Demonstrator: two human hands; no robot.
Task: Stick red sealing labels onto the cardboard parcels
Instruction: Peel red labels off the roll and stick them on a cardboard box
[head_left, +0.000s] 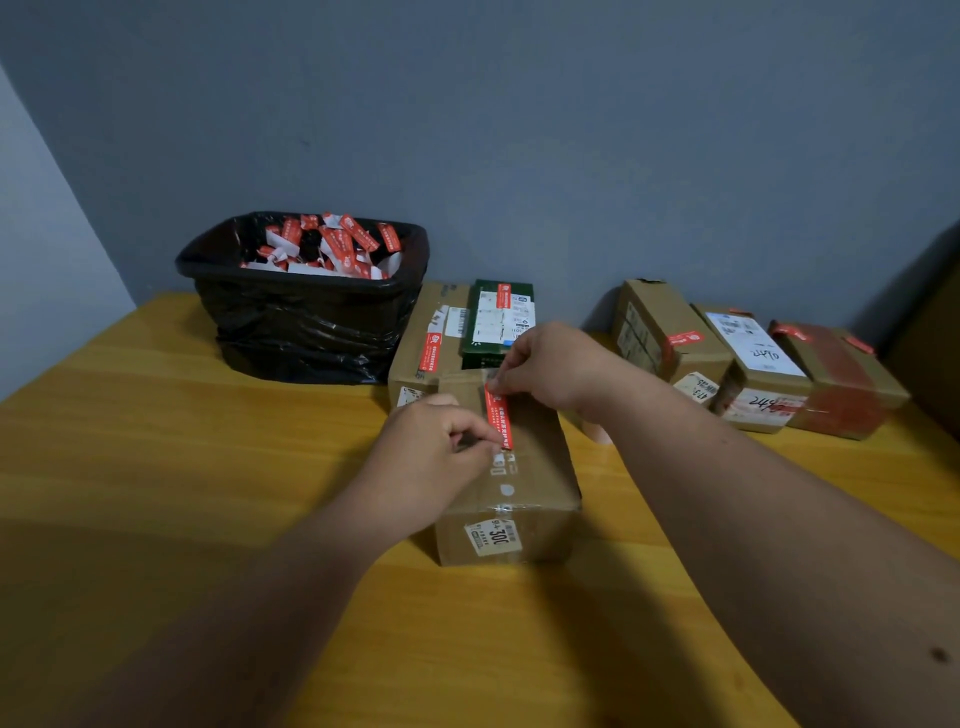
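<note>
Red label (498, 419) pinched by both hands atop parcel (519, 483).

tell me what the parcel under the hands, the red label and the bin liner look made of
Parcel: plain brown cardboard, matt, with clear glossy tape along its top seam. Red label: probably coated paper or thin film, printed white text, slight sheen. Bin liner: thin black plastic, shiny and crinkled.
</note>
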